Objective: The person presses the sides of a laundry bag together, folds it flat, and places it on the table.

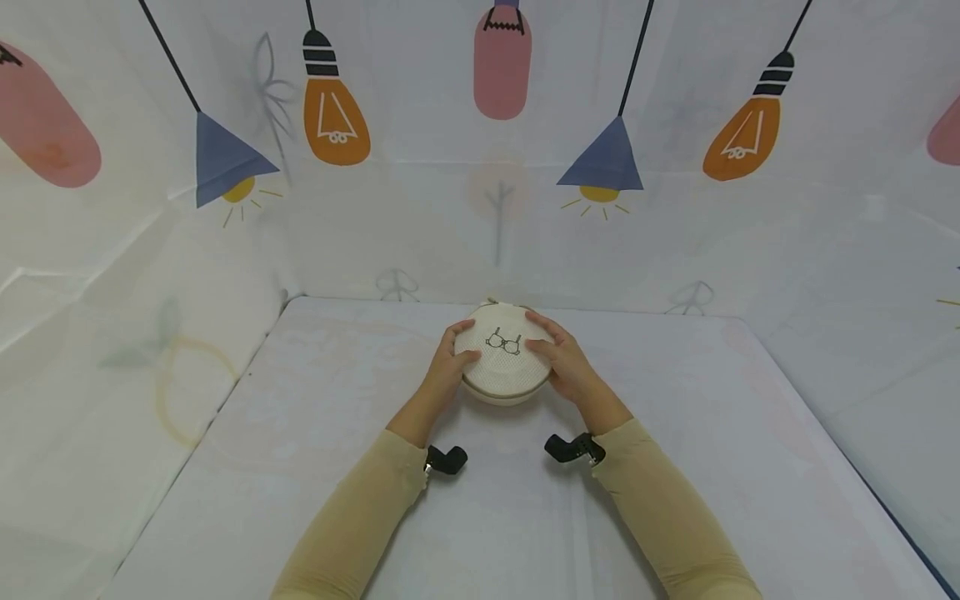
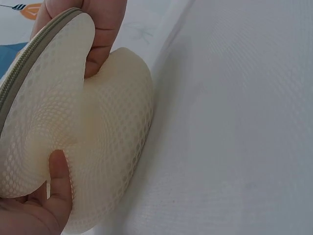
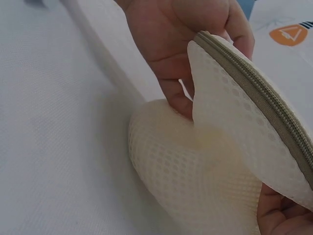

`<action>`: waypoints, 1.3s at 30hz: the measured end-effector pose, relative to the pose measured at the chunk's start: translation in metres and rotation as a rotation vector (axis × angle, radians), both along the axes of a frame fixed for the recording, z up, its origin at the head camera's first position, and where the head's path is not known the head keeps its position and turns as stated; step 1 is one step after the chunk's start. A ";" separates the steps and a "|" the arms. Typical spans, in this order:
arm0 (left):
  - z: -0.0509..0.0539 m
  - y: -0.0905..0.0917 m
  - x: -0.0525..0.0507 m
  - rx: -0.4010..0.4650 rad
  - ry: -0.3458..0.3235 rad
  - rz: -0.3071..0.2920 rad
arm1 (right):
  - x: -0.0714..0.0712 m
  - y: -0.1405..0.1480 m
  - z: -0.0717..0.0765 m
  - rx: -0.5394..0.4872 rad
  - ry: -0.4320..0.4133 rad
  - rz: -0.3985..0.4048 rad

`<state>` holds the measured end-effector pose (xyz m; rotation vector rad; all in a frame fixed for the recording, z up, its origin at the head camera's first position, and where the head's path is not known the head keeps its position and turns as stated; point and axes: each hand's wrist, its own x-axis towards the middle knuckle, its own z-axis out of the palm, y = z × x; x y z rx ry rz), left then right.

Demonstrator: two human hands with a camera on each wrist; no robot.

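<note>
A round cream mesh laundry bag [image 1: 502, 358] with a line drawing of spectacles on top stands at the middle of the far part of the table. My left hand [image 1: 446, 362] grips its left side, the thumb lying over the top face. From the right, my right hand [image 1: 570, 362] holds the opposite side, fingers spread over the rim. The left wrist view shows the honeycomb mesh wall [image 2: 117, 127] pressed in and creased under the fingers. An olive-green zipper [image 3: 264, 88] runs round the rim in the right wrist view. The bag's inside is hidden.
A white-covered table [image 1: 495, 517] lies under the bag and forearms. Behind it hangs a white cloth backdrop [image 1: 420, 225] printed with lamps and bulbs. Black camera mounts [image 1: 447, 460] sit at both wrists, low over the table.
</note>
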<state>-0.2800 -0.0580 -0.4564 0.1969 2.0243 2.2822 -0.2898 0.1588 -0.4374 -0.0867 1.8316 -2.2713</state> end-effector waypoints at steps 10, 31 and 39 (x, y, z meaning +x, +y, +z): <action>-0.005 -0.003 -0.001 -0.117 -0.004 0.009 | 0.001 -0.001 0.000 -0.005 -0.066 -0.043; -0.006 -0.007 0.001 -0.292 0.000 0.047 | -0.005 0.002 -0.007 0.049 -0.099 -0.041; -0.007 -0.009 0.000 -0.334 -0.018 0.093 | -0.006 0.003 -0.008 0.155 -0.065 -0.056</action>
